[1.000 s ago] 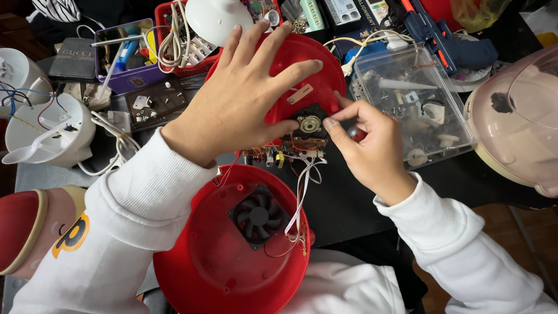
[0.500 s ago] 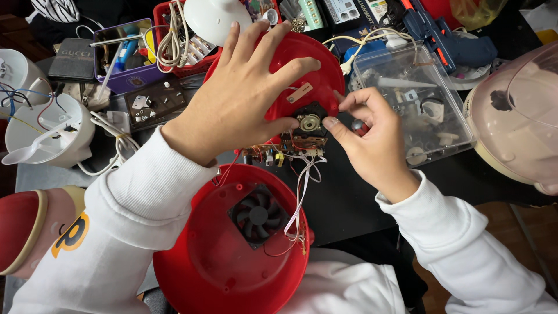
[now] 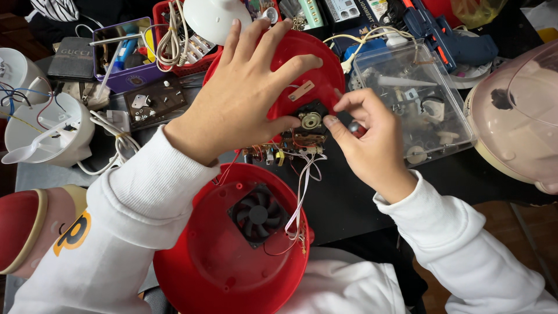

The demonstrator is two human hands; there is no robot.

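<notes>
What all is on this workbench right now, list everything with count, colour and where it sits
Round red plastic shell: one, red, upper centre, under the left hand.
Round red plastic housing with a small black fan: one, red, bottom centre.
Small black fan: one, black, inside that housing.
Circuit board with a brass-coloured knob: one, dark, between the two red parts.
White wires: a bundle, from board to housing.
Clear plastic parts box: one, transparent, right.
Pale pink dome cover: one, far right.
White appliance base: one, left.
Purple tray: one, upper left.
Left hand: spread flat on the shell.
Right hand: fingers pinched beside the knob.
</notes>
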